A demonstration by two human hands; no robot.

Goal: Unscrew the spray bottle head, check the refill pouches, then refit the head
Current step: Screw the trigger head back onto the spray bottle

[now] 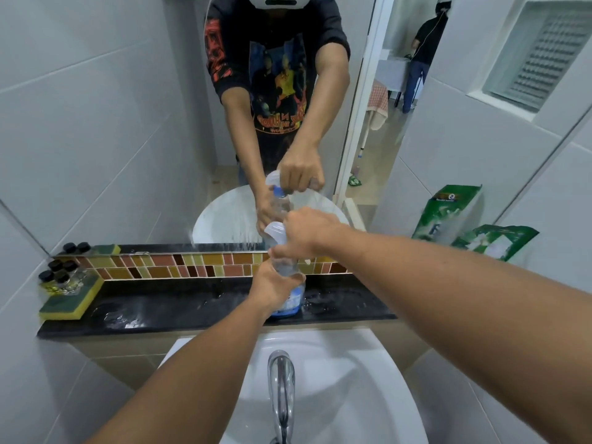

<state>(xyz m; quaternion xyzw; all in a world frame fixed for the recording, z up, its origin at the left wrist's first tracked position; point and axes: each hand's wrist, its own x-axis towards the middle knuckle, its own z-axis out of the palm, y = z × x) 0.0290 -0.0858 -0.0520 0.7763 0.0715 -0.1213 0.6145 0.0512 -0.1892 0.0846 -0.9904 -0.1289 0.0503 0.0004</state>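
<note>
A clear spray bottle [293, 301] with a blue label stands upright on the black ledge [179, 310] behind the sink. My left hand [272, 283] wraps around the bottle's body. My right hand [304, 232] grips the white spray head [276, 233] at the top of the bottle. Two green refill pouches [495, 243] lean against the wall and mirror at the ledge's right end. The bottle's neck is hidden by my fingers.
A white sink [352, 379] with a chrome tap [282, 386] lies below the ledge. At the ledge's left end lie yellow-green sponges [69, 304] and several small black-capped bottles [59, 275]. A mirror [160, 123] rises above the mosaic tile strip [192, 265].
</note>
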